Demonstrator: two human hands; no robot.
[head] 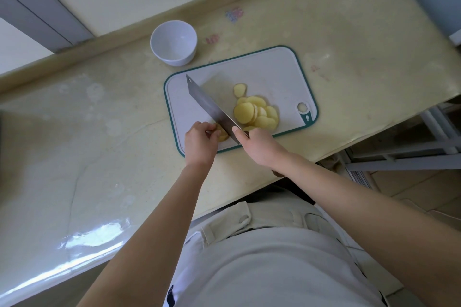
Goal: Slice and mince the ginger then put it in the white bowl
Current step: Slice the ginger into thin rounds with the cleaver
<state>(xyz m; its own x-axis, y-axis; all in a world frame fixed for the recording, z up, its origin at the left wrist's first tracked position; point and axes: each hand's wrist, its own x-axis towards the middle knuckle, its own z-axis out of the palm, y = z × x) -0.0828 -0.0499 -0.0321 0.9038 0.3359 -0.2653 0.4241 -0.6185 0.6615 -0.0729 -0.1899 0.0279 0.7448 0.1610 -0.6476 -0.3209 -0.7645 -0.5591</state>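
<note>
Nearest, my left hand curls its fingertips over the short ginger stub at the near edge of the cutting board, pinning it against the blade's left face. My right hand is wrapped round the handle of the cleaver, thumb up against the blade. Ginger this small should be firm, fibrous and a little slick on its cut face, so I judge it safest held from the top, fingertips tucked back. Just right of the blade, the pale yellow slices lie overlapped in a heap, light and easy to scatter. Farther off, past the board's far corner, the white bowl stands empty.
</note>
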